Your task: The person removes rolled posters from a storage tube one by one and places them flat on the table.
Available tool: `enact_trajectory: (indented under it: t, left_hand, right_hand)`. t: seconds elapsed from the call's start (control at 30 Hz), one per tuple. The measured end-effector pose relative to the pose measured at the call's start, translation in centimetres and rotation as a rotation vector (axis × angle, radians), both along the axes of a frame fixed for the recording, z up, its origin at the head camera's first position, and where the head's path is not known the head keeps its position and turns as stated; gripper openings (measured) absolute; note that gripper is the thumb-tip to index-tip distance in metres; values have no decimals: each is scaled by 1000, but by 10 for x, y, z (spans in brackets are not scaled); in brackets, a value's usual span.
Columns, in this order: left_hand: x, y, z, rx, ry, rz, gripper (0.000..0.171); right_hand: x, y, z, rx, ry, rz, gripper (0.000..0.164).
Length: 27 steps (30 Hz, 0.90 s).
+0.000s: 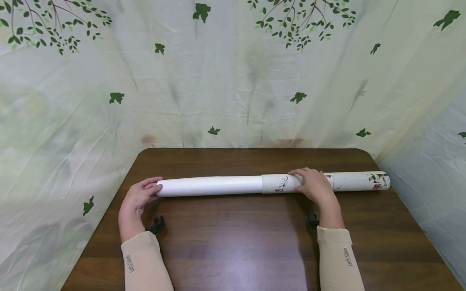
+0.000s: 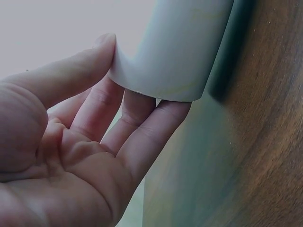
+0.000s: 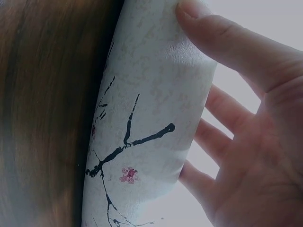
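A long white roll (image 1: 211, 186) lies crosswise over the table, its right end inside a wider white tube (image 1: 356, 181) printed with dark branches and red blossoms. At the roll's left end, my left hand (image 1: 137, 202) pinches the rim. In the left wrist view the thumb (image 2: 90, 64) presses on the outer side while several fingertips are hidden behind or inside the rim. My right hand (image 1: 316, 186) grips the printed tube near its left part. The right thumb (image 3: 227, 38) lies along the near side, with the other fingers reaching round the far side, their tips hidden.
Both lie on a brown wood-grain table (image 1: 233, 242) with rounded far corners. Behind it hangs a pale curtain (image 1: 225, 81) with a leaf print. Dark wrist devices, one a black strap piece (image 1: 156, 224), sit by the beige sleeves (image 1: 145, 258).
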<state>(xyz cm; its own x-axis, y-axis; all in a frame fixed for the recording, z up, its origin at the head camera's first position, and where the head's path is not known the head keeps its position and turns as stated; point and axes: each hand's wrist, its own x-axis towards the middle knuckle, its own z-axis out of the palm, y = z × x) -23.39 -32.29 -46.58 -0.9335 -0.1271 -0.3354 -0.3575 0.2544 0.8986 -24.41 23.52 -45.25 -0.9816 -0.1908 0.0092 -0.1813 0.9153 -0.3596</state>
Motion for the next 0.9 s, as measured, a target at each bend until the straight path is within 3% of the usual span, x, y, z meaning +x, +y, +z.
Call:
enact_trajectory:
  t: [0.67, 0.9]
  left_hand:
    - [0, -2, 1, 40, 21, 67, 64]
    - [3, -2, 4, 5, 0, 96, 63]
  right_hand:
    - [1, 11, -1, -20, -2, -11, 52]
    - [1, 13, -2, -21, 4, -14, 53]
